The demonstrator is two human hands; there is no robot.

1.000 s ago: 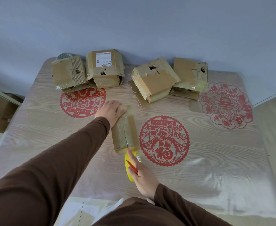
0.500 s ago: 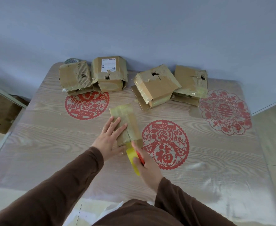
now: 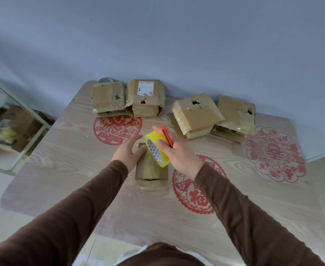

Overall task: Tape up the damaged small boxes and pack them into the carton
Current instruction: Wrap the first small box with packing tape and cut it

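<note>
Gripping a yellow roll of packing tape (image 3: 156,148) and a red utility knife (image 3: 166,135), the right hand (image 3: 177,152) hovers above a taped brown cardboard box (image 3: 150,167), against whose left side the spread-fingered left hand (image 3: 128,153) rests.

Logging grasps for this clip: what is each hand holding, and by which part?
Right hand grips the yellow tape roll around its rim, with a red utility knife pinned under its fingers. Left hand holds nothing, resting open on the small box.

table (image 3: 65,169): wood-grain, under clear film | paper-cuts (image 3: 117,129): three, red, flat under the film | wall (image 3: 157,35): blue-grey | mirror (image 3: 7,127): left
</note>
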